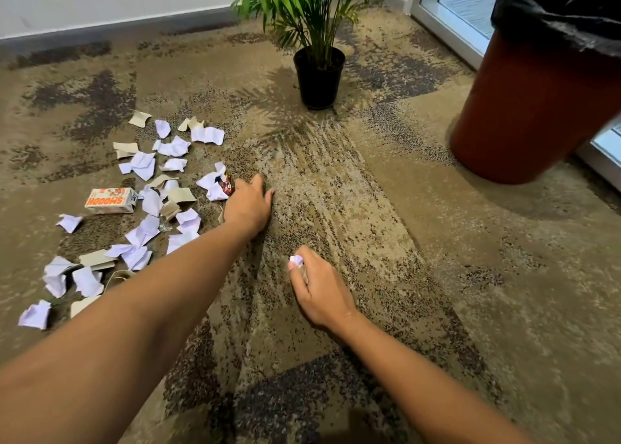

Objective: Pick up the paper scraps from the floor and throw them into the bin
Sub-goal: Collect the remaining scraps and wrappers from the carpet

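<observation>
On carpet at left we see paper scraps (148,208) scattered w/ a small carton (111,201). Left hand (248,205) fingers curled down at pile edge, grasp unclear. Right hand (319,289) pinches white scrap (296,259). Bin (544,83) far right.

— What is the left hand (248,205) doing?
— Reaching far from the bin (537,107), palm down, fingers curling.
— And the right hand (319,292)?
— Nearer the bin, pinching a paper scrap (296,260).
</observation>
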The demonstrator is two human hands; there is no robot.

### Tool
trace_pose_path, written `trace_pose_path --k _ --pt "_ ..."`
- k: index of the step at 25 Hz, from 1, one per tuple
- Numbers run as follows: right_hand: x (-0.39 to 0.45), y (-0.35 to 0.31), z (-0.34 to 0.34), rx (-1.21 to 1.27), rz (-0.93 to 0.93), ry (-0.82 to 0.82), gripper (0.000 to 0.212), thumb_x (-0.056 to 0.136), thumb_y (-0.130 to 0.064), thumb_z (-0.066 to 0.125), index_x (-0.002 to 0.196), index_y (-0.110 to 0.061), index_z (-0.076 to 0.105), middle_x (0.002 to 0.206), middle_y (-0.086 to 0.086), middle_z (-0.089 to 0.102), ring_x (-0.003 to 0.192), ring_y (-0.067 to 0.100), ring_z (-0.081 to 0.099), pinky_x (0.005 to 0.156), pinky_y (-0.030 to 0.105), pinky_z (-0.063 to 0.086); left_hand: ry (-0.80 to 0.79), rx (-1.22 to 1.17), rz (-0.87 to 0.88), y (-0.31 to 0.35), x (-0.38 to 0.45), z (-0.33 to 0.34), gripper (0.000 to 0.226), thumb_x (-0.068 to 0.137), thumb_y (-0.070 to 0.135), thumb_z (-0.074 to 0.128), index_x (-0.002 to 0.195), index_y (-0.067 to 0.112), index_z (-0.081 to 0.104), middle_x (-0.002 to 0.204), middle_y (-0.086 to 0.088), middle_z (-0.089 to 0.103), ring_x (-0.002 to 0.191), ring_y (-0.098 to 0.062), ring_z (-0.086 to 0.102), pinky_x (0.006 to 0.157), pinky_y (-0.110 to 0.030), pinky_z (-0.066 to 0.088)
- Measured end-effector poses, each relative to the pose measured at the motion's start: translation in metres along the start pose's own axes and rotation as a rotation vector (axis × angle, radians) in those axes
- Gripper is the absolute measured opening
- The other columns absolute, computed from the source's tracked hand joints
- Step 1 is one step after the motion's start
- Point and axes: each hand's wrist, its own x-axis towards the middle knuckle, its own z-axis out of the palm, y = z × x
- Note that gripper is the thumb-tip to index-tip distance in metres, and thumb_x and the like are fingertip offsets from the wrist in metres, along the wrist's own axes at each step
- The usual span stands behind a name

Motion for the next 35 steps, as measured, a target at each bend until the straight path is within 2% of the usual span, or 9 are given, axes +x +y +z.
trace_pose_path --k 6,10,14,18,23,26,29,32,35 --pt "0.000 0.000 -0.001 0.032 -0.003 0.018 0.016 0.099 -0.040 0.031 0.088 -0.033 0.040 0.074 -0.011 0.051 0.056 0.004 0.047 0.048 0.020 0.047 0.020 0.169 0.101 0.005 0.000 0.006 0.027 0.104 0.010 0.031 0.125 0.001 0.047 0.106 -0.021 0.060 0.080 -0.030 0.062 0.063 -0.034 0.048" --pt "0.000 -0.001 -0.004 0.056 0.002 0.006 0.018 0.099 -0.039 0.031 0.087 -0.030 0.041 0.073 -0.011 0.051 0.054 0.002 0.045 0.047 0.017 0.042 -0.055 0.070 0.081 0.005 0.007 0.000 0.022 0.098 0.001 0.039 0.111 -0.002 0.055 0.098 -0.019 0.066 0.087 -0.032 0.065 0.072 -0.038 0.054" --pt "0.004 -0.002 -0.009 0.239 0.086 -0.023 0.022 0.102 -0.027 0.034 0.090 -0.017 0.049 0.069 -0.005 0.054 0.049 0.005 0.043 0.045 0.016 0.038 -0.134 -0.489 -0.144 -0.010 0.017 -0.016 0.025 0.102 0.018 0.043 0.082 0.007 0.053 0.080 -0.013 0.053 0.072 -0.023 0.050 0.063 -0.029 0.043" --pt "0.015 -0.004 -0.024 0.493 0.324 -0.020 0.021 0.103 -0.027 0.036 0.092 -0.017 0.051 0.067 -0.006 0.051 0.047 0.005 0.041 0.045 0.017 0.037 -0.143 -1.260 -0.426 -0.030 0.028 -0.049 0.019 0.097 0.023 0.059 0.083 0.011 0.057 0.080 -0.007 0.054 0.068 -0.020 0.056 0.060 -0.035 0.057" --pt "0.026 -0.004 -0.036 0.600 0.460 -0.090 0.022 0.103 -0.021 0.034 0.104 -0.008 0.052 0.087 0.001 0.058 0.057 0.005 0.045 0.049 0.015 0.039 -0.129 -1.554 -0.472 -0.066 0.032 -0.078 0.033 0.092 0.045 0.060 0.073 0.018 0.056 0.059 0.004 0.053 0.042 -0.004 0.051 0.045 -0.018 0.050" --pt "0.035 -0.008 -0.035 0.548 0.412 -0.093 0.020 0.103 -0.014 0.036 0.112 -0.010 0.053 0.088 0.001 0.060 0.054 0.005 0.043 0.045 0.015 0.036 -0.119 -1.588 -0.556 -0.085 0.032 -0.085 0.045 0.092 0.061 0.048 0.083 0.018 0.057 0.073 0.003 0.065 0.064 -0.008 0.063 0.063 -0.025 0.055" --pt "0.053 -0.011 -0.032 0.397 0.316 -0.082 0.022 0.102 -0.013 0.038 0.112 -0.014 0.058 0.071 -0.004 0.056 0.042 0.002 0.033 0.038 0.013 0.028 -0.005 -1.582 -0.602 -0.093 0.035 -0.083 0.033 0.098 0.045 0.051 0.088 0.015 0.058 0.059 0.004 0.070 0.054 -0.009 0.068 0.052 -0.022 0.056" --pt "0.078 -0.016 -0.027 0.249 0.253 -0.027 0.019 0.100 -0.013 0.043 0.106 -0.015 0.062 0.058 -0.010 0.052 0.034 -0.001 0.032 0.035 0.008 0.024 0.097 -1.043 -0.609 -0.102 0.045 -0.074 0.024 0.095 0.025 0.065 0.076 0.013 0.057 0.065 0.001 0.058 0.054 -0.019 0.050 0.052 -0.028 0.044" --pt "0.106 -0.021 -0.019 0.125 0.211 -0.030 0.019 0.099 -0.018 0.048 0.114 -0.015 0.059 0.067 -0.004 0.060 0.041 0.004 0.042 0.036 0.012 0.034 0.182 -0.589 -0.441 -0.102 0.052 -0.062 0.031 0.096 0.035 0.059 0.082 0.007 0.057 0.082 -0.017 0.062 0.073 -0.027 0.054 0.067 -0.034 0.044"
